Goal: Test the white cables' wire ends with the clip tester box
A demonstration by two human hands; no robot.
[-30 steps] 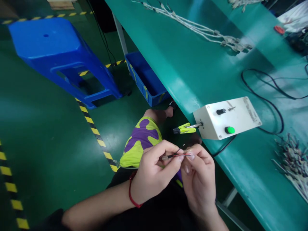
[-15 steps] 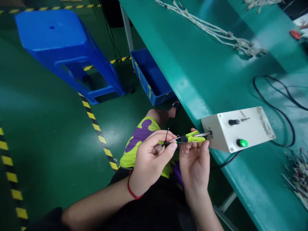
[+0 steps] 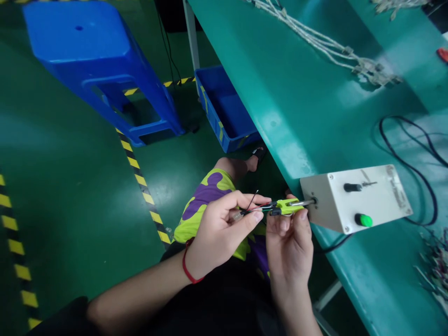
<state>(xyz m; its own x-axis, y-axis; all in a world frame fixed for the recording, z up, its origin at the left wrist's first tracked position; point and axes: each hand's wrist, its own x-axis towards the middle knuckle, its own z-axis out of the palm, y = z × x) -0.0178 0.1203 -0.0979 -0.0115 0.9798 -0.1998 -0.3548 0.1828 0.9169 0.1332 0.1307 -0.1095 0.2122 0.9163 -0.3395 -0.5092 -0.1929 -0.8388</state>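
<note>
Thin black, red and green wires are pinched between the thumb and fingers of my left hand. Their right ends meet a yellow-green clip with black tips. My right hand grips the clip from below, its thumb and fingers at the clip's right end. A metal rod runs from the clip into the side of a white box at the table's edge. A pale connector shows at my left fingers.
Black cable loops behind the box on the green table. White cable bundles lie farther back, a wire pile at right. A blue stool and blue bin stand on the floor.
My right thumb and fingers have closed on the clip, where the hand was more open beneath it. The clip's black tips look farther apart. The view has shifted slightly.
</note>
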